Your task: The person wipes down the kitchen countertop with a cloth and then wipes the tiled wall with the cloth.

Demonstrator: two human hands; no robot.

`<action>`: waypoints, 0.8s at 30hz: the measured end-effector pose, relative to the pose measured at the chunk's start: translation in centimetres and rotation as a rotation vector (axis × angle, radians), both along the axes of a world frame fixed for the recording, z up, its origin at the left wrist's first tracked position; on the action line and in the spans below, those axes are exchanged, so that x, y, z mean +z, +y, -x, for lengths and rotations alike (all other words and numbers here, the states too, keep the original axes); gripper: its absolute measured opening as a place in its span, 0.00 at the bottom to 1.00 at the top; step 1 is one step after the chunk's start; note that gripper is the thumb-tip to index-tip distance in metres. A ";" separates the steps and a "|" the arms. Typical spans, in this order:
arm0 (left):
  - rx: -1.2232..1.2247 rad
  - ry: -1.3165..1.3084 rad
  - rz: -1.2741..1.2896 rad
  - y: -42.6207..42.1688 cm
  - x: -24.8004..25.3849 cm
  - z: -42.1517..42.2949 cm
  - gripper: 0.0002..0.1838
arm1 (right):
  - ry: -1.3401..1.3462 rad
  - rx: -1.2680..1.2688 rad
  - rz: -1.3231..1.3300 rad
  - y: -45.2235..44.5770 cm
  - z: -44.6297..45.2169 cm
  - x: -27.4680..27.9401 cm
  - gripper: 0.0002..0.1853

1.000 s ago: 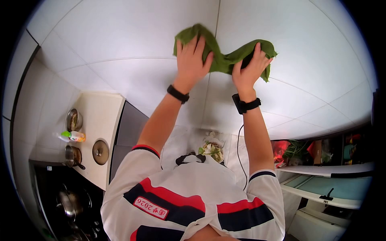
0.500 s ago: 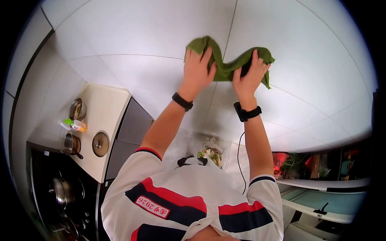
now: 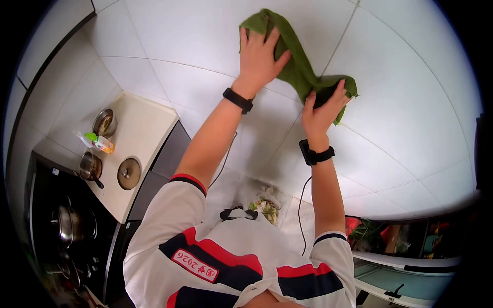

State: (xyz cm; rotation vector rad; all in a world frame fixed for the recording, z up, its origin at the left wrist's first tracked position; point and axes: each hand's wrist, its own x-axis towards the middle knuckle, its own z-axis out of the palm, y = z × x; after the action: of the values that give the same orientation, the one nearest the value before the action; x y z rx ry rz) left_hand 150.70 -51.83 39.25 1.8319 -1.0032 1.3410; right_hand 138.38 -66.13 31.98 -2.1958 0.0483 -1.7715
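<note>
The cloth (image 3: 299,56) lies against the wall (image 3: 400,82), under both hands. Left hand (image 3: 258,60): fingers spread wide over its upper end. Right hand (image 3: 322,115): fingers slightly bent over the other end, thumb apart; I cannot tell whether they pinch it. Bench (image 3: 150,115), at left: bowl (image 3: 105,123), bottle (image 3: 103,144), lid (image 3: 129,174).

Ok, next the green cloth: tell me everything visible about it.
The green cloth looks like soft fabric, creased and unevenly spread, with a ragged edge by the right hand. It lies against the white tiled wall, sloping between the hands: the left hand is on its end higher in the picture, the right hand on the lower one.
</note>
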 end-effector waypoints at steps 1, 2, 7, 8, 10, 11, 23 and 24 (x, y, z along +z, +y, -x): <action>-0.002 -0.029 0.014 0.7 0.6 -0.9 0.34 | 0.003 0.016 0.000 0.7 -0.4 0.2 0.40; 0.016 -0.026 0.031 1.6 1.0 -2.0 0.33 | 0.004 0.031 -0.001 1.4 -1.0 0.5 0.40; 0.077 0.070 0.102 6.6 1.6 -6.4 0.33 | 0.032 0.136 0.023 5.4 -4.2 1.2 0.41; 0.084 0.112 0.144 7.7 0.7 -7.5 0.33 | 0.060 0.144 0.030 6.3 -4.7 1.1 0.41; 0.120 0.162 0.177 9.6 -1.4 -9.2 0.33 | 0.108 0.140 0.057 7.8 -5.6 0.7 0.41; 0.150 0.172 0.170 10.5 -2.9 -9.6 0.33 | 0.131 0.127 0.077 8.4 -6.0 0.5 0.41; 0.031 0.096 0.113 11.6 0.0 -8.0 0.31 | 0.144 0.042 0.116 11.2 -7.0 2.3 0.42; 0.035 0.085 0.116 11.3 0.8 -8.1 0.31 | 0.137 0.039 0.111 11.0 -6.8 2.7 0.42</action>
State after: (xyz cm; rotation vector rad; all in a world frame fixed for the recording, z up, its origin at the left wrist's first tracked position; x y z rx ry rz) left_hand 158.77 -40.52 40.03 1.8102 -0.8358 1.3026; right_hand 145.23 -55.13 34.65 -2.3767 -0.0624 -1.6378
